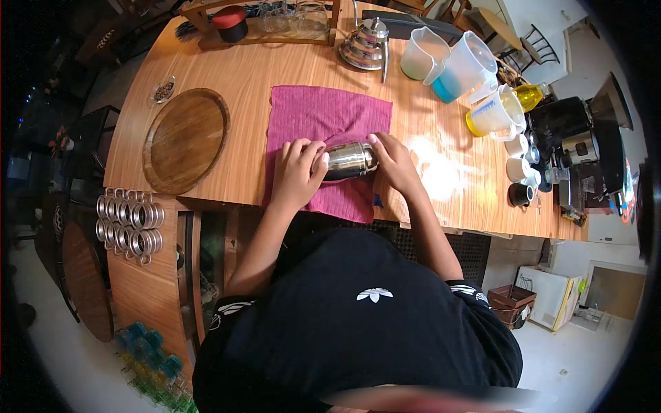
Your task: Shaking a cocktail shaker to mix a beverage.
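Observation:
A shiny steel cocktail shaker (345,162) lies on its side over a magenta cloth (330,111) spread near the table's front edge. Around its left, wider end my left hand (298,169) is curled, with the thumb along the metal; a fold of cloth shows by the fingers. My right hand (396,162) grips the narrower right end, thumb on top. The fingers beneath the shaker are hidden on both sides.
Left on the wooden table (242,67) lies a round wooden tray (187,140), near a small glass dish of beans (163,92). A gooseneck kettle (364,47) and plastic measuring jugs (459,67) stand behind. Small cups (518,169) and a black machine (563,121) line the right.

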`<state>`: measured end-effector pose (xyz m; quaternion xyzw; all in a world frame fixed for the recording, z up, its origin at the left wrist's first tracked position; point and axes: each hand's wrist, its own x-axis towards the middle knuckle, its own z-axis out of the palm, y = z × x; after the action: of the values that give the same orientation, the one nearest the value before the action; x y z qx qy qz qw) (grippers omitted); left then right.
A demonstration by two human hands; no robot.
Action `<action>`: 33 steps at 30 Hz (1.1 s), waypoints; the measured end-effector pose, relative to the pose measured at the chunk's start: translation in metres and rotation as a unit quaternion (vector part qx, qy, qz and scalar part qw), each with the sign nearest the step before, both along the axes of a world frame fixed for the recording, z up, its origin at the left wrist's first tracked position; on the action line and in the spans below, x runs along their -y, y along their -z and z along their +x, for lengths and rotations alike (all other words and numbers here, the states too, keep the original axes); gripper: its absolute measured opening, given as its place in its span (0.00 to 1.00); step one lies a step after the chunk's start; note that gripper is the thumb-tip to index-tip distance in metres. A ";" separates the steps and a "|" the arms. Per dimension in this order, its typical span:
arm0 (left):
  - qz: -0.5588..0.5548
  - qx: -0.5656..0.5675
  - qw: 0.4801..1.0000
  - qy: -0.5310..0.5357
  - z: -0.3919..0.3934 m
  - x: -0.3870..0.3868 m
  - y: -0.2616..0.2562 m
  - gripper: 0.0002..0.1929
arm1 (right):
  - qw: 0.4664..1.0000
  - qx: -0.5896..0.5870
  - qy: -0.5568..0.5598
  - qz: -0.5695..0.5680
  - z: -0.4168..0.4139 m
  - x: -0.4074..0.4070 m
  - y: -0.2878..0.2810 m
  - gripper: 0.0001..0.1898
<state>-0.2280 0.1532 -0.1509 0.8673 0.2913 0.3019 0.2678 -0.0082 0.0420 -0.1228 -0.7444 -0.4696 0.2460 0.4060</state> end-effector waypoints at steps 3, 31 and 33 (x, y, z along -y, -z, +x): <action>0.024 -0.037 0.999 0.007 -0.009 0.011 -0.002 0.19 | 0.999 -0.028 -0.006 -0.019 -0.005 0.008 0.002 0.26; -0.227 0.128 0.963 0.071 -0.015 0.001 0.014 0.27 | 0.981 -0.183 -0.011 0.061 0.007 0.033 0.012 0.31; -0.200 0.064 0.975 0.072 -0.017 0.000 0.006 0.24 | 0.982 -0.187 0.013 0.003 0.008 0.031 0.008 0.30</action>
<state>-0.2451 0.1529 -0.1574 0.7938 0.2645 0.2726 0.4751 0.0001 0.0110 -0.1305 -0.6899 -0.3764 0.3744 0.4921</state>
